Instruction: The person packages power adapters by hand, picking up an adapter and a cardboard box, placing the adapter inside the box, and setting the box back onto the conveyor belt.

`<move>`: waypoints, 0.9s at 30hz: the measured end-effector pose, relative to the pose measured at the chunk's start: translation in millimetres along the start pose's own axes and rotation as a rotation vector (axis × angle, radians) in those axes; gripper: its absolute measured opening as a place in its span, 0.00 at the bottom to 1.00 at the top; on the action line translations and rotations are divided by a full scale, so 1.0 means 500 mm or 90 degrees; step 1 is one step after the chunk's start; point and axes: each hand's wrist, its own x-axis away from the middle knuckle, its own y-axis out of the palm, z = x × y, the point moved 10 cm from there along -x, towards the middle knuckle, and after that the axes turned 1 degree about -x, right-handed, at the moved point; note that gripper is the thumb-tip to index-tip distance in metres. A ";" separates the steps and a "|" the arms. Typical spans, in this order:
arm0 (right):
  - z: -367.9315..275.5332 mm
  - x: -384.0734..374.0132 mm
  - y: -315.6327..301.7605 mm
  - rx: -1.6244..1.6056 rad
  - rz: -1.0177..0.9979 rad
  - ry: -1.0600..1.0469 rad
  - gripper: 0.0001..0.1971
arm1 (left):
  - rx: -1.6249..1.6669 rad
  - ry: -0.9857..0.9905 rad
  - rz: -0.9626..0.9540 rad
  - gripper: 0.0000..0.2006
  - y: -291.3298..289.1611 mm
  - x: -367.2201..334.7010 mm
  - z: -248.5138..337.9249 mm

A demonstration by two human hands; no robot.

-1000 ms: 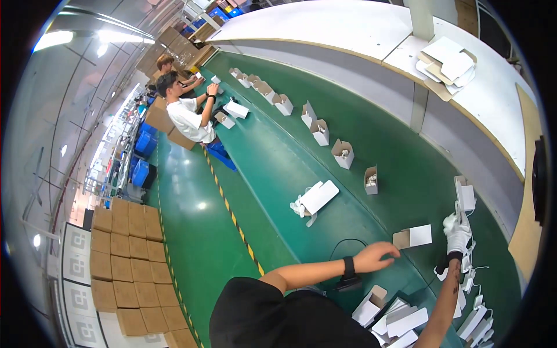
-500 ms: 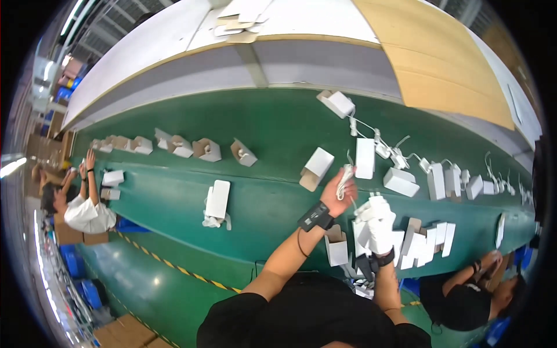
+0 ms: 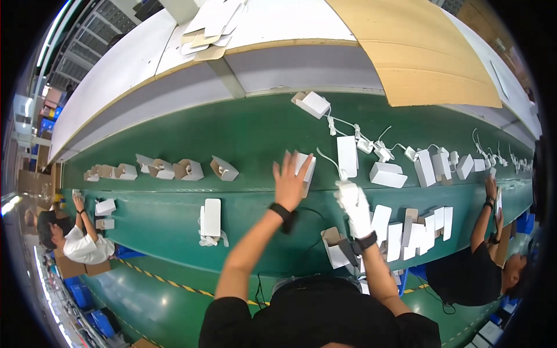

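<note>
My left hand (image 3: 288, 184), bare with a dark band at the wrist, is open, its fingers spread over a white box (image 3: 310, 177) on the green belt. The hand covers part of that box, so I cannot tell how firmly it touches. My right hand (image 3: 352, 204) wears a white glove and is closed on a bundled white charger cable (image 3: 344, 174). A loose end of the cable curves up and left from the fingers. Beyond the right hand a white box (image 3: 347, 155) lies flat. An opened box (image 3: 335, 248) stands nearer me, below the right hand.
Several white chargers with cables (image 3: 383, 153) and boxes (image 3: 389, 174) lie to the right. A row of boxes (image 3: 426, 235) stands along the near edge. Open boxes (image 3: 224, 169) line the left. Co-workers sit at both ends; a shelf (image 3: 290, 51) runs behind.
My left hand has let go of the bundled cable and moved left onto the white box. The right hand has moved left and forward and now holds the cable.
</note>
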 end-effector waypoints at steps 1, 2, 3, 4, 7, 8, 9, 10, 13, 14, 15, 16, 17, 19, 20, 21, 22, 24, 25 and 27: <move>-0.002 0.007 -0.028 -0.014 0.000 -0.001 0.25 | -0.625 0.098 -0.028 0.25 -0.001 -0.026 -0.001; -0.002 0.016 -0.048 -0.028 0.001 -0.002 0.27 | -0.618 0.110 -0.025 0.25 0.001 -0.059 -0.032; -0.010 0.025 -0.053 -0.025 0.006 -0.008 0.27 | -0.618 0.274 -0.132 0.25 0.064 -0.077 -0.062; -0.012 0.038 -0.048 -0.088 -0.005 0.015 0.25 | -0.612 0.435 -0.241 0.26 0.126 -0.072 -0.100; -0.016 0.062 -0.055 -0.215 -0.024 0.051 0.22 | -0.617 0.596 -0.349 0.25 0.194 -0.055 -0.169; 0.000 0.060 -0.066 -0.214 -0.036 0.062 0.22 | -0.633 0.586 -0.351 0.24 0.199 -0.063 -0.185; 0.017 0.077 -0.084 -0.212 -0.035 0.077 0.23 | -0.625 0.599 -0.354 0.24 0.204 -0.058 -0.165; 0.036 0.090 -0.097 -0.211 -0.038 0.095 0.23 | -0.515 0.410 -0.353 0.24 0.184 -0.088 -0.171; 0.056 0.092 -0.088 -0.074 -0.085 0.128 0.23 | -0.296 0.020 -0.341 0.25 0.129 -0.072 -0.219; 0.060 0.076 -0.075 -0.001 -0.128 0.136 0.23 | -0.334 0.011 -0.299 0.25 0.109 -0.059 -0.221; 0.066 0.062 -0.062 -0.001 -0.144 0.134 0.23 | -0.372 0.000 -0.256 0.26 0.089 -0.044 -0.222; 0.078 0.051 -0.044 0.009 -0.157 0.134 0.22 | -0.408 -0.008 -0.216 0.27 0.069 -0.031 -0.216; 0.090 0.041 -0.024 0.020 -0.172 0.133 0.22 | -0.412 -0.020 -0.209 0.27 0.057 -0.016 -0.212; 0.108 0.018 0.008 0.033 -0.203 0.132 0.22 | -0.367 -0.016 -0.183 0.26 0.035 0.010 -0.182; 0.100 0.004 0.028 0.131 -0.243 0.065 0.22 | -0.345 -0.014 -0.169 0.26 0.022 0.022 -0.163; 0.091 -0.006 0.052 0.225 -0.280 -0.003 0.22 | -0.349 -0.025 -0.165 0.26 0.002 0.035 -0.141; 0.070 -0.013 0.077 0.319 -0.312 -0.074 0.22 | -0.298 -0.008 -0.174 0.26 -0.009 0.042 -0.101; 0.032 -0.033 0.122 0.477 -0.357 -0.121 0.22 | -0.199 0.020 -0.186 0.26 -0.031 0.062 -0.046; 0.008 -0.037 0.154 0.636 -0.387 -0.172 0.22 | -0.205 0.007 -0.177 0.26 -0.040 0.075 -0.050; 0.005 -0.036 0.193 0.797 -0.413 -0.228 0.22 | -0.146 -0.037 -0.139 0.28 -0.051 0.095 -0.061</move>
